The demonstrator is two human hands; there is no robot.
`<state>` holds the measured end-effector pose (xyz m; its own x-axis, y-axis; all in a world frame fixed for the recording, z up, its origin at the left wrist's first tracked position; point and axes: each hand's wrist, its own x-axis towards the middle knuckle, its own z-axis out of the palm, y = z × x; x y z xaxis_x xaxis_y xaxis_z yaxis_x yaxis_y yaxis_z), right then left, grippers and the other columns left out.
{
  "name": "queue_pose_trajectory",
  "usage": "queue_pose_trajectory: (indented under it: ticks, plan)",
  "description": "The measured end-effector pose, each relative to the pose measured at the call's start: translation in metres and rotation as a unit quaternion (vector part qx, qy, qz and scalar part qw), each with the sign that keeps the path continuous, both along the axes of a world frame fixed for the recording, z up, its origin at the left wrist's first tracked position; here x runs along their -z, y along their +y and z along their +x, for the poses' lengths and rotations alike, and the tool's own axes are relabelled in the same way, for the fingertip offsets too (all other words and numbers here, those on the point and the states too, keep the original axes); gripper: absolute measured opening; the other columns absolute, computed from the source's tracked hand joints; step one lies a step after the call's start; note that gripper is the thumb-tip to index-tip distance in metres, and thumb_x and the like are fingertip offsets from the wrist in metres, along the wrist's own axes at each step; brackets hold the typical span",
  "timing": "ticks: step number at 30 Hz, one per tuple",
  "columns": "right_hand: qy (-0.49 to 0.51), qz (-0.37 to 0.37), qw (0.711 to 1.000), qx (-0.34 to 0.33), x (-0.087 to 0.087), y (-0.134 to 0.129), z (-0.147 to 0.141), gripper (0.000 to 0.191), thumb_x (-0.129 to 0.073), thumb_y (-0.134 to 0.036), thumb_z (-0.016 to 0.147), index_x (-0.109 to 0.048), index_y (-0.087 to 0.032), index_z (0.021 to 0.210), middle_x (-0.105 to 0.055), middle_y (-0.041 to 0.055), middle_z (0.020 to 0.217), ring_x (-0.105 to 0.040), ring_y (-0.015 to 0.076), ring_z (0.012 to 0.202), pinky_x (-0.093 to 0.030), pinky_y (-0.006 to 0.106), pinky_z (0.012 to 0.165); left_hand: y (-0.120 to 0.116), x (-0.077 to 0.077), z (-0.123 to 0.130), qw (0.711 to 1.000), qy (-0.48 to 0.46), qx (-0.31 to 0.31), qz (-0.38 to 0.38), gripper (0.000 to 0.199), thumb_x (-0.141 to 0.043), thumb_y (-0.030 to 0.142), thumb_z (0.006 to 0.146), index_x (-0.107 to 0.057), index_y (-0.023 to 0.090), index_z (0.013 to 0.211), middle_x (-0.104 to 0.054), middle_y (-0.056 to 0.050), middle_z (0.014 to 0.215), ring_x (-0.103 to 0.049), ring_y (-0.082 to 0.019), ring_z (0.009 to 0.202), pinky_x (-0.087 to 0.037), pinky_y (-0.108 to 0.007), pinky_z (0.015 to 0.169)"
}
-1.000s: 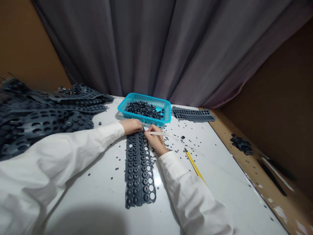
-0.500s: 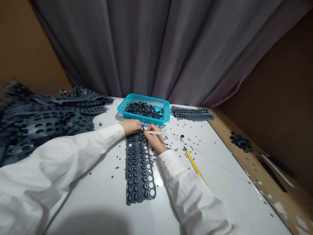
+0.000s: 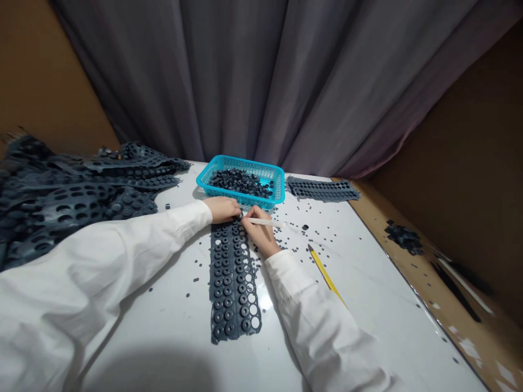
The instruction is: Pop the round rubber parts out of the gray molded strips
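Note:
A dark rubber sheet (image 3: 233, 288) with rows of moulded ring-shaped parts lies lengthwise before me, and its right-hand column is mostly open holes. At its far end my left hand (image 3: 223, 209) is closed, fingertips pinching the sheet's edge. My right hand (image 3: 260, 231) meets it there, closed round a slim white stick-like tool (image 3: 267, 222) that points off to the right. The tool's working tip is hidden between the fingers. Just beyond both hands stands a turquoise basket (image 3: 208, 186) holding many small black rubber parts (image 3: 239, 182).
Heaped rubber sheets (image 3: 77, 201) cover the left side. Another punched strip (image 3: 322, 189) lies right of the basket. Small black discs are scattered around a yellow tool (image 3: 327, 275). Along the right, a brown surface bears a dark pile (image 3: 403, 238) and thin sticks (image 3: 455, 288). A grey curtain (image 3: 245, 81) hangs behind.
My left hand has shifted slightly right, closer to the right hand's fingertips. The right hand keeps its grip on the white tool, nearly in place.

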<state>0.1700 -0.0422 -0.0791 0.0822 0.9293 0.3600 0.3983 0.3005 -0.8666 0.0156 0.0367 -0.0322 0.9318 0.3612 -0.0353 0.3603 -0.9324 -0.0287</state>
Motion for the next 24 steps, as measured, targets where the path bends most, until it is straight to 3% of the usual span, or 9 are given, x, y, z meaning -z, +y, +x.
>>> queue_pose_trajectory:
  ticks: [8,18,24]
  plan:
    - [-0.001,0.004,1.000,0.002,-0.001,0.000,0.001,0.010,-0.051,-0.021,0.069,-0.046,-0.021,0.061,-0.047,-0.0061,0.052,-0.043,0.0115,0.052,-0.032,0.023,0.052,-0.001,0.000,0.000,0.999,0.033,0.002,0.019,0.018,-0.056,0.016,0.079,-0.065,0.016,0.094,-0.066,-0.006,0.094,-0.058,-0.019,0.091,-0.041,-0.026,0.076]
    - [-0.022,0.003,1.000,0.008,0.003,0.002,0.000,0.011,-0.051,-0.019,0.067,-0.043,-0.021,0.059,-0.045,-0.0063,0.051,-0.042,0.0115,0.051,-0.030,0.024,0.051,-0.003,0.006,0.009,0.998,0.018,0.032,0.052,0.014,-0.053,0.011,0.083,-0.066,0.017,0.082,-0.067,-0.005,0.083,-0.059,-0.017,0.083,-0.041,-0.026,0.074]
    - [-0.013,-0.004,1.000,0.009,0.001,0.001,-0.002,0.011,-0.050,-0.019,0.066,-0.042,-0.021,0.059,-0.044,-0.0067,0.051,-0.040,0.0108,0.051,-0.029,0.023,0.050,-0.007,0.016,0.000,0.998,-0.007,0.026,0.059,0.017,-0.050,0.008,0.083,-0.064,0.014,0.076,-0.065,-0.009,0.081,-0.058,-0.018,0.082,-0.043,-0.028,0.074]
